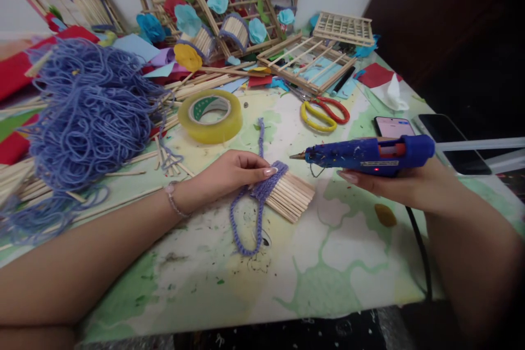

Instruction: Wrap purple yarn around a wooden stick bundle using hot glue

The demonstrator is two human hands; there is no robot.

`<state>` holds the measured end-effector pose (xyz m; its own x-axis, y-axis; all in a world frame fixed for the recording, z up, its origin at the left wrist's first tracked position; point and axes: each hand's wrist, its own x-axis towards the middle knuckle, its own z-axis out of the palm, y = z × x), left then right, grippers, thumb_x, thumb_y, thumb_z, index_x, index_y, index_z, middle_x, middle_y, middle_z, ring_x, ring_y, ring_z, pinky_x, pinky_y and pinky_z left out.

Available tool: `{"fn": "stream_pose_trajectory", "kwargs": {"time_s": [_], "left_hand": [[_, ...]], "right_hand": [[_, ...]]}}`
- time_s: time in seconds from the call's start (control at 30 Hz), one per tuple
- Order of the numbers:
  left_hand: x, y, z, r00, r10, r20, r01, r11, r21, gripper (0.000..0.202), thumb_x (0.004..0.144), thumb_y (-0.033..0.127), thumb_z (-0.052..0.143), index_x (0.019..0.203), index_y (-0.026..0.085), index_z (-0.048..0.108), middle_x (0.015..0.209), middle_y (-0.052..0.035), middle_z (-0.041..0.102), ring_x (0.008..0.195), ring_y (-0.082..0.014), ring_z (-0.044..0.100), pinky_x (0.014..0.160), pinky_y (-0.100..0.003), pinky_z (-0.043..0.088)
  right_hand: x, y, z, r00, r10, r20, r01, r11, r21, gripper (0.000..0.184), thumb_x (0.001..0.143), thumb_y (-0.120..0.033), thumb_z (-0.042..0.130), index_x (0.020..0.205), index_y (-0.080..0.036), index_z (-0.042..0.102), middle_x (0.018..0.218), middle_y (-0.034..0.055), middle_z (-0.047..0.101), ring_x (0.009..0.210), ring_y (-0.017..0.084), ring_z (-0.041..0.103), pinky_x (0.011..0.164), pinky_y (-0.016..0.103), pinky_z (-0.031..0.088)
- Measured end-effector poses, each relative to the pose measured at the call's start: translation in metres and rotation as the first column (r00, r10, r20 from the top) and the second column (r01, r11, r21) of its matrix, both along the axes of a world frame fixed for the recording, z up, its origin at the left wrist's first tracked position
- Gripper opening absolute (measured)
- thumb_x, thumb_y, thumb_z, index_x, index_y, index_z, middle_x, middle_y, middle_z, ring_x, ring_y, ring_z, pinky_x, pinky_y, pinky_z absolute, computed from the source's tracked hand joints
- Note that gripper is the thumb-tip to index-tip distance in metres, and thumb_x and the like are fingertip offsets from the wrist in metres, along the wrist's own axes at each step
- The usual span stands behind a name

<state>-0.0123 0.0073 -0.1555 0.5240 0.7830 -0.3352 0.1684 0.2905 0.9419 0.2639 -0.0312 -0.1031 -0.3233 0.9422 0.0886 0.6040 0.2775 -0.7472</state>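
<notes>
In my left hand [241, 170] is a small panel of wooden sticks [292, 196], pinched at its yarn-covered end between thumb and fingers. Purple braided yarn [268, 185] wraps that end of the sticks; a loop of it hangs toward me and a loose tail lies beyond my fingers. My right hand [381, 186] grips a blue glue gun [361, 154] with a small red light lit on its side. Its metal nozzle points left, a little above and apart from the sticks. A clear glue stick [479, 145] juts from the gun's back.
A roll of yellow tape [211, 116], scissors [324, 114] and a big purple yarn heap [92, 104] lie around my hands. Two phones [445, 136] rest at the right. Stick frames [309, 63] and paper flowers [217, 1] stand behind. The gun's black cord [419, 246] runs over the near edge.
</notes>
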Motion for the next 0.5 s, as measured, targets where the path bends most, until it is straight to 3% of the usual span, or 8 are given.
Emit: {"fn": "stream_pose_trajectory", "kwargs": {"time_s": [0.13, 0.27, 0.4, 0.5], "left_hand": [[-0.0014, -0.0005, -0.0010, 0.999, 0.006, 0.034, -0.007, 1.000, 0.004, 0.023, 0.071, 0.036, 0.077, 0.079, 0.015, 0.073, 0.073, -0.0011, 0.067, 0.061, -0.0086, 0.054, 0.056, -0.020, 0.041], [-0.0013, -0.0023, -0.0004, 0.997, 0.011, 0.077, -0.011, 1.000, 0.000, 0.021, 0.070, 0.034, 0.077, 0.078, 0.015, 0.072, 0.071, 0.0000, 0.066, 0.061, -0.0076, 0.053, 0.057, -0.019, 0.041], [-0.0001, -0.0039, 0.0006, 0.997, 0.022, 0.079, -0.021, 1.000, -0.008, 0.022, 0.070, 0.034, 0.077, 0.079, 0.014, 0.072, 0.070, -0.0002, 0.065, 0.060, -0.0079, 0.053, 0.055, -0.019, 0.042], [0.0000, -0.0041, 0.0003, 0.998, 0.024, 0.065, -0.024, 1.000, 0.002, 0.022, 0.070, 0.034, 0.077, 0.078, 0.014, 0.071, 0.069, 0.0001, 0.064, 0.059, -0.0078, 0.052, 0.055, -0.019, 0.041]], "right_hand": [[-0.0040, -0.0010, -0.0033, 0.995, 0.069, -0.069, -0.077, 0.989, -0.123, 0.018, 0.073, -0.038, 0.069, 0.072, -0.022, 0.061, 0.068, 0.0013, 0.064, 0.061, 0.016, 0.059, 0.052, 0.028, 0.051], [-0.0093, -0.0032, 0.0004, 0.988, 0.152, -0.031, -0.155, 0.969, -0.191, 0.020, 0.074, -0.029, 0.066, 0.064, -0.021, 0.051, 0.056, -0.0040, 0.049, 0.049, 0.010, 0.044, 0.043, 0.024, 0.037], [-0.0090, -0.0034, 0.0028, 0.981, 0.196, 0.009, -0.191, 0.967, -0.167, 0.021, 0.075, -0.027, 0.062, 0.062, -0.021, 0.046, 0.054, -0.0052, 0.045, 0.048, 0.010, 0.040, 0.043, 0.024, 0.033], [-0.0046, -0.0012, -0.0008, 0.969, 0.232, 0.089, -0.231, 0.973, -0.024, 0.021, 0.076, -0.028, 0.061, 0.062, -0.021, 0.047, 0.060, -0.0025, 0.048, 0.055, 0.012, 0.044, 0.050, 0.027, 0.035]]}}
